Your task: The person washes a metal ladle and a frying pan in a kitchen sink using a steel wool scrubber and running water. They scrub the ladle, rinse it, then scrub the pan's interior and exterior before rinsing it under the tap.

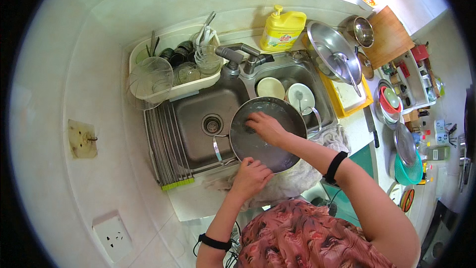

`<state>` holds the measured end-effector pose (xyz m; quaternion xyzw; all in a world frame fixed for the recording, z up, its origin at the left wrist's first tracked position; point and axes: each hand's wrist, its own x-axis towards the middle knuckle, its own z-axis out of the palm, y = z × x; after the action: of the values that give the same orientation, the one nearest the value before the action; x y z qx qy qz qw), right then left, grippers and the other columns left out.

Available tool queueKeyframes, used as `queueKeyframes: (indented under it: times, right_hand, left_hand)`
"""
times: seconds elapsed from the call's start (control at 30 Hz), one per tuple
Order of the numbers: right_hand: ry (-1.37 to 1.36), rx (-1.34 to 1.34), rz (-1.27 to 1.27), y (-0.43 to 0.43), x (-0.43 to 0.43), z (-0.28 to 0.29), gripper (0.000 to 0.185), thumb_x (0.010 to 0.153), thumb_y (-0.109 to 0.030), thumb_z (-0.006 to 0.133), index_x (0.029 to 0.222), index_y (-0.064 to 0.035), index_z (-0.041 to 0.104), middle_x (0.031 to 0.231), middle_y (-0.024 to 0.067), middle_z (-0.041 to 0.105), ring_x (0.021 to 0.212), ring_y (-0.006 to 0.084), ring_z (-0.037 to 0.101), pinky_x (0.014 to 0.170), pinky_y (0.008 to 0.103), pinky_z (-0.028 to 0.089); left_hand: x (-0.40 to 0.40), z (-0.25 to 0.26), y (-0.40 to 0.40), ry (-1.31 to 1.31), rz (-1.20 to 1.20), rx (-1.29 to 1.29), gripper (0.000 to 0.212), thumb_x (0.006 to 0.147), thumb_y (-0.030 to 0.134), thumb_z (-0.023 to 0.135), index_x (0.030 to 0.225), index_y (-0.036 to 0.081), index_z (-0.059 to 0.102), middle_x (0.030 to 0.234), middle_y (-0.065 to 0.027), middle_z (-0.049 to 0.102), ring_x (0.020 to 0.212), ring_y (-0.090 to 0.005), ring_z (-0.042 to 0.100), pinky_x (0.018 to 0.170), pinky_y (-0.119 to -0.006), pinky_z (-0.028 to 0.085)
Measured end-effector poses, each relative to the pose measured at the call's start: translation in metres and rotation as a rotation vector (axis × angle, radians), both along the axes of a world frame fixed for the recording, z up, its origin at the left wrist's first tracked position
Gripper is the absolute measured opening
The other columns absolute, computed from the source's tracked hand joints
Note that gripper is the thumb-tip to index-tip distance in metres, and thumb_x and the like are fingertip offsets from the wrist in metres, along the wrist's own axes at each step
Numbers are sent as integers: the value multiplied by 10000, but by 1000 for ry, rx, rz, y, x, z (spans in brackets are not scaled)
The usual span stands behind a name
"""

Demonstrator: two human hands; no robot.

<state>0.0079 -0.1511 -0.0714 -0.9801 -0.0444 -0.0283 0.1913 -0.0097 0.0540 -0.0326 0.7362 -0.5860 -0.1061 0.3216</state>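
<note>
A wide dark pan [277, 152] with two metal loop handles rests tilted over the sink's divider and front edge. Its inside looks wet, with a few suds near the far rim. My left hand [252, 178] grips the near rim, fingers curled over it. Inside the pan, my right hand [267, 129] presses what looks like a dark scrubber [251, 128] against the bottom; the fingers partly hide it. Behind the pan, a cream bowl [271, 88] and a white bowl [300, 96] with a spoon inside sit in the right basin [319, 82].
The left basin [200, 100] has a drain and a roll-up rack [163, 137] along its side. A faucet [230, 59], dish rack [200, 82] and yellow detergent jug [282, 31] stand behind. Rightward are a steel basin [321, 41], a knife [370, 123] and a cloth [334, 139].
</note>
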Motion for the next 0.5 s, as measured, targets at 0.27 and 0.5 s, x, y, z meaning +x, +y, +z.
queueKeyframes:
  times: [0.27, 0.5]
  right_hand:
    - [215, 581, -35, 6, -18, 4, 399, 696, -71, 713, 1089, -139, 688, 1123, 100, 566, 1048, 293, 568, 876, 374, 486]
    - [46, 675, 69, 51, -15, 46, 384, 690, -89, 744, 1060, -191, 723, 1054, 102, 584, 952, 282, 601, 846, 357, 490]
  left_hand:
    - [-7, 5, 8, -97, 54, -106, 238, 794, 168, 636, 1024, 115, 668, 878, -28, 642, 921, -190, 584, 920, -400, 397]
    - [-13, -8, 6, 12, 49, -98, 265, 772, 102, 585, 1017, 103, 687, 867, -39, 637, 874, -208, 599, 905, -367, 412]
